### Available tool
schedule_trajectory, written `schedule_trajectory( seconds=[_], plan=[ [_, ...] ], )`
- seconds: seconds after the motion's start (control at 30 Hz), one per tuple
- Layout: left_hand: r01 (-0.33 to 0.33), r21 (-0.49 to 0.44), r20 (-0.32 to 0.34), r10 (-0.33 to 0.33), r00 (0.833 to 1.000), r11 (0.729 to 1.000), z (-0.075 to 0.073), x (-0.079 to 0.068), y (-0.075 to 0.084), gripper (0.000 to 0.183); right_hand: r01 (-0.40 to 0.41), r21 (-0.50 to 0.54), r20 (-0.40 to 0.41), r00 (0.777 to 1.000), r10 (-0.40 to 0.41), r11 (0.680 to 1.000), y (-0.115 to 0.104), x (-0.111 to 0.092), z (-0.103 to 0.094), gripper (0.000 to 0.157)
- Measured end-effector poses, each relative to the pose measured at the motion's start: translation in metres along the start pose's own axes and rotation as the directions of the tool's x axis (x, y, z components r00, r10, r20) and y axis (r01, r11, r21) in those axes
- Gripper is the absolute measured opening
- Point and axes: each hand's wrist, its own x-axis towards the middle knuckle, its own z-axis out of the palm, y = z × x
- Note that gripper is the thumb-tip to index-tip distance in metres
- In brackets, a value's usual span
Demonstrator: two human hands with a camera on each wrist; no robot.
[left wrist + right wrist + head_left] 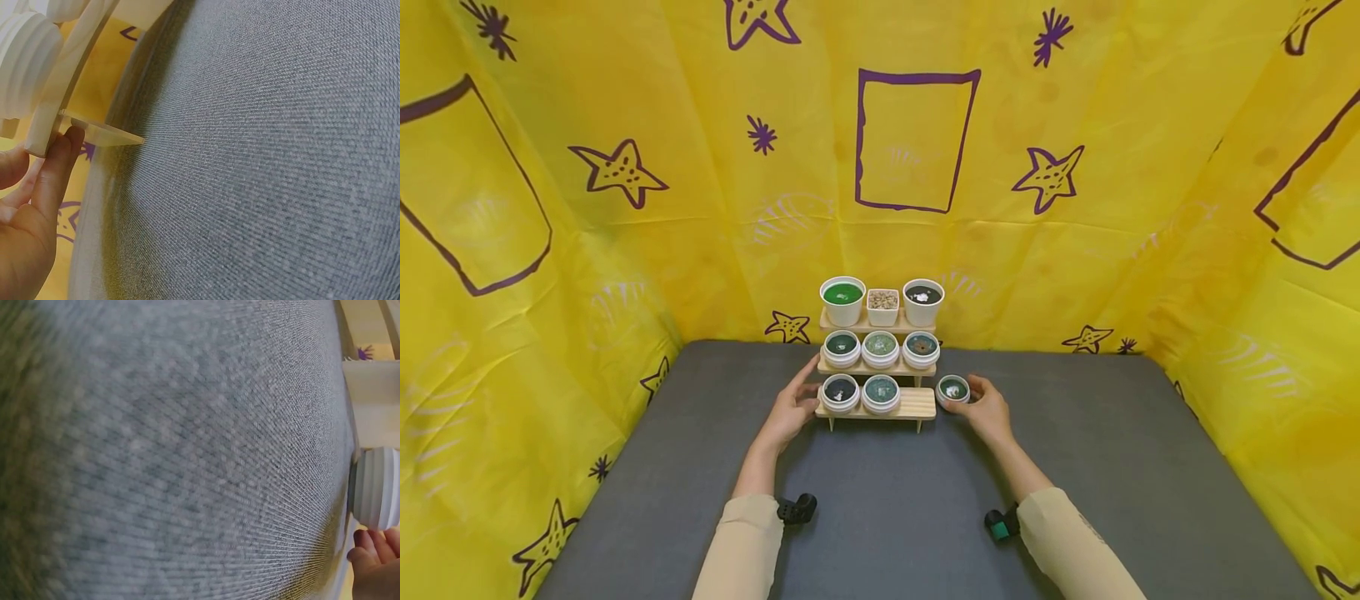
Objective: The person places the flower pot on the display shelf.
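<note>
A three-tier wooden display stand point(917, 403) stands on the grey table, bearing small white cups. My left hand point(790, 414) grips the left end of its lowest shelf, thumb above and fingers underneath at the clear leg point(103, 132). On that shelf sit a cup of dark blue-black content point(840, 392) and a cup of grey-teal content point(881, 392); bare wood shows at the right. Just beyond the shelf's right end, my right hand point(988, 412) holds a ribbed white cup point(953, 390) of dark green content between thumb and fingers. The right wrist view shows the ribbed side point(377, 487).
The middle tier holds three similar cups, including a pale green one point(880, 347). On top are a bright green cup point(843, 298), a square cup of beige bits point(883, 307) and a dark one point(923, 302). Yellow cloth walls point(910, 250) surround the grey table point(872, 517).
</note>
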Motion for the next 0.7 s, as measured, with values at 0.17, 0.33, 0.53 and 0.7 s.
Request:
schedule_trajectory(
  seconds=[0.17, 0.33, 0.53, 0.7],
  plan=[
    [-0.002, -0.003, 0.010, 0.002, 1.000, 1.000, -0.0007, 0.0001, -0.0002, 0.080, 0.012, -0.006, -0.007, 1.000, -0.012, 1.000, -0.0005, 0.0012, 0.0015, 0.074],
    [-0.002, -0.009, 0.013, 0.002, 1.000, 1.000, -0.0006, 0.0000, 0.0002, 0.080, 0.035, -0.034, -0.014, 0.999, -0.036, 0.999, -0.0010, 0.0008, 0.0024, 0.071],
    [-0.006, -0.005, 0.012, 0.006, 1.000, 1.000, -0.0007, 0.0000, 0.0000, 0.080, 0.058, -0.057, -0.023, 0.998, -0.059, 0.997, -0.0003, 0.0000, 0.0030, 0.066],
    [0.000, 0.000, 0.008, 0.000, 1.000, 1.000, -0.0005, 0.0002, -0.0003, 0.080, 0.067, -0.079, -0.039, 0.997, -0.070, 0.995, 0.0012, 0.0008, 0.0037, 0.062]
  ],
)
